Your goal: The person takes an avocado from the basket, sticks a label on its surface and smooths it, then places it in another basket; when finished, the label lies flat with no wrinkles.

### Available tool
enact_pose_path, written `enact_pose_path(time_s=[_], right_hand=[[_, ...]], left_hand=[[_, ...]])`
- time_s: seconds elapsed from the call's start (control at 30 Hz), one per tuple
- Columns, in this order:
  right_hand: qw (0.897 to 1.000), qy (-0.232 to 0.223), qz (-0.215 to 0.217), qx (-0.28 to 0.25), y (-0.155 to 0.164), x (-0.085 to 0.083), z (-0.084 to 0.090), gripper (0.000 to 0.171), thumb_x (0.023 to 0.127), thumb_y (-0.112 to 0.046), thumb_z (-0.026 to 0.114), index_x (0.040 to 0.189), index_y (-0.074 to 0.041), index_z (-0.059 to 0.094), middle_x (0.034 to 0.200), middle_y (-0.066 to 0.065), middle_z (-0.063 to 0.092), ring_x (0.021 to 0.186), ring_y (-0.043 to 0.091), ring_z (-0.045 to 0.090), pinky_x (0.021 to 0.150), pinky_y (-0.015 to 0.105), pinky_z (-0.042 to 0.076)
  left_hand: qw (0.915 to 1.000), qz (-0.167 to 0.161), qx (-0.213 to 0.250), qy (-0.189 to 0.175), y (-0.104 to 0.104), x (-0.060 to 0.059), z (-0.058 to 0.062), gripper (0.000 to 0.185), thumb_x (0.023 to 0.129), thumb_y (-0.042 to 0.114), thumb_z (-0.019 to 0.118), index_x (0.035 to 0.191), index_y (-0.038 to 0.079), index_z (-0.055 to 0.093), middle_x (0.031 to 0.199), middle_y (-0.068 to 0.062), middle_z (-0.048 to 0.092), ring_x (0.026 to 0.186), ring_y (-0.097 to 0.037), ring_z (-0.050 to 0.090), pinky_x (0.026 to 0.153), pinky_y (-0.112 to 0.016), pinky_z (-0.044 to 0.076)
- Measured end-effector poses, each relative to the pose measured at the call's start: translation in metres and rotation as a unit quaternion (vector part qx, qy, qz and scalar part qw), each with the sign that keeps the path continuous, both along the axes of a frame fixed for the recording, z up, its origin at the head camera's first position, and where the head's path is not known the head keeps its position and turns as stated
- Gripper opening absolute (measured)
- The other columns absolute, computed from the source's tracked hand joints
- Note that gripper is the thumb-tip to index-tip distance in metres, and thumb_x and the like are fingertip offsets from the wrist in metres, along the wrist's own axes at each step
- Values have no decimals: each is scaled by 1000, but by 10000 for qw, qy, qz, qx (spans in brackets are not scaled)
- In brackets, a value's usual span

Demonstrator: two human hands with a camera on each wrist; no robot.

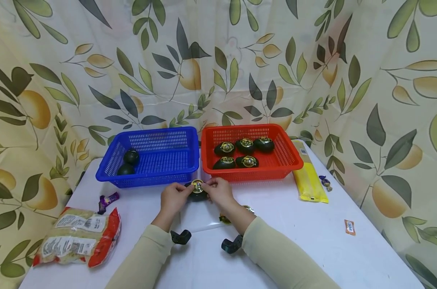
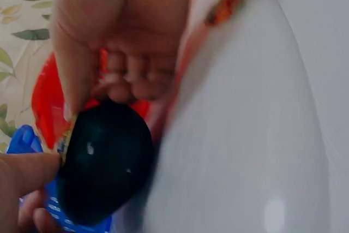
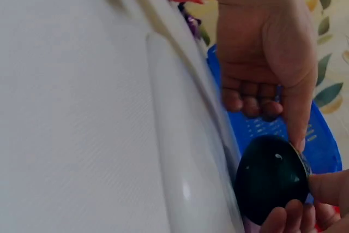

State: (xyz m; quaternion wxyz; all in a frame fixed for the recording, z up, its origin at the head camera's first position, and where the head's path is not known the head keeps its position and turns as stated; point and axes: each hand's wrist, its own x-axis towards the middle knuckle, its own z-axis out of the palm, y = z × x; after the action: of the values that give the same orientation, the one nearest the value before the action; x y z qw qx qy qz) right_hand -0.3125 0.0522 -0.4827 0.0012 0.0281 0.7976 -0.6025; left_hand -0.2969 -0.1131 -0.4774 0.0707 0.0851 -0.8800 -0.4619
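Both hands hold one dark green, egg-shaped fruit [image 1: 198, 196] on the white table [image 1: 312, 249], just in front of the two baskets. My left hand [image 1: 173, 197] grips its left side and my right hand [image 1: 220, 192] its right side. Fingertips of both hands pinch at the round gold sticker [image 1: 197, 186] on top. In the left wrist view the fruit [image 2: 103, 162] is glossy, and the right wrist view shows the same fruit [image 3: 270, 178]. The blue basket [image 1: 189, 134] holds two dark fruits without stickers [image 1: 131, 156]. The red basket [image 1: 287, 144] holds several stickered ones [image 1: 245, 145].
A bagged food pack [image 1: 77, 237] lies at the table's left front. A yellow packet [image 1: 309, 180] lies right of the red basket. Purple wrappers [image 1: 108, 199] [image 1: 325, 182], a small orange label [image 1: 350, 227] and loose gold stickers [image 1: 224, 218] lie about. A leaf-patterned curtain hangs behind.
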Motion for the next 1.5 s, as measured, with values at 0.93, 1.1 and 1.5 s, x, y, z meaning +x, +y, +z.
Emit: enact_pose_path(time_s=[0.93,1.1,1.5], right_hand=[[8519,2961,1732,3957,10,1,15,24,100,-28,70,121,-19,78,120,0,77,109,23,71,97,40,58],[8028,3356,1720,4618,11,4,10,30,102,-25,66,131,-19,73,124,-2,75,108,23,70,94,36,59],[8600,2102,2380,3994,9,-6,15,30,102,-36,67,128,-21,70,111,-3,76,96,15,69,89,35,59]], left_hand=[[9887,-863,381,1165,-6,-12,-16,13,90,13,82,100,5,83,113,-15,77,110,-31,72,94,-43,59],[9880,-882,380,1209,-6,-11,-19,17,90,16,82,103,6,83,113,-14,78,112,-31,72,96,-43,58],[9915,-880,824,481,-17,-7,-23,24,93,24,80,112,8,81,126,-11,74,121,-28,68,98,-38,58]])
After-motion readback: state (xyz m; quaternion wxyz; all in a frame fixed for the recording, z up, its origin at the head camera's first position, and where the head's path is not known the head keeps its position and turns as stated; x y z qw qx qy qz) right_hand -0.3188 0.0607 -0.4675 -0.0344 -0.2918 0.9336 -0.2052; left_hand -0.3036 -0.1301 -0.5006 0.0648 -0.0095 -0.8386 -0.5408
